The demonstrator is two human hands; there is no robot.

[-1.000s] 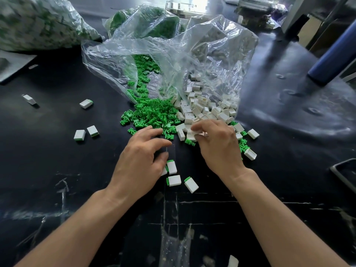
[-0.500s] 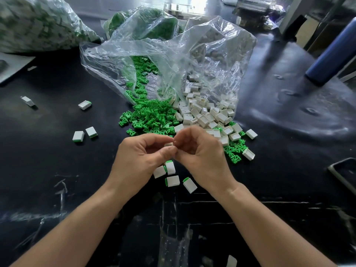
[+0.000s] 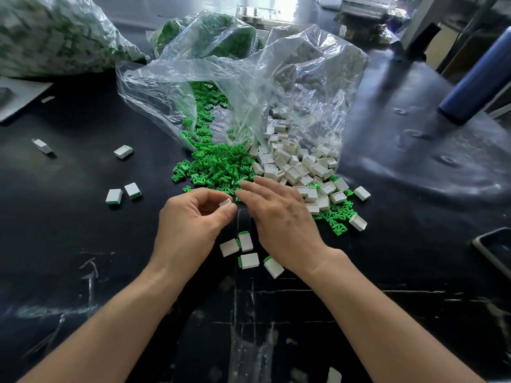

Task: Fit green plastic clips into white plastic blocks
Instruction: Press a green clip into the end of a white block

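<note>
While I scan from the left, two clipped blocks (image 3: 123, 193) lie side by side on the black table (image 3: 69, 244), well apart from the work. Next comes the left hand (image 3: 190, 225), fingers curled, with thumb and forefinger pinching one white block (image 3: 225, 202) at their tips. I cannot tell which way its open side faces. Just beyond that block is the near edge of the green clips (image 3: 218, 168), spilled from a clear bag (image 3: 276, 78). The right hand (image 3: 282, 219) is the nearer one to them. Its fingers are stretched almost straight and slightly spread, holding nothing that I can see, and the fingertips (image 3: 247, 186) point far and left at the pile's near rim. I judge the step in hand is fetching a clip. The move turns on that small gap: clips lie straight ahead of those fingertips, and the held block is just to their left. The clips are jumbled with no common axis, so one must be picked out and turned. Beside the right wrist sit four finished blocks (image 3: 249, 251), and farther right is the heap of white blocks (image 3: 293, 165).
</note>
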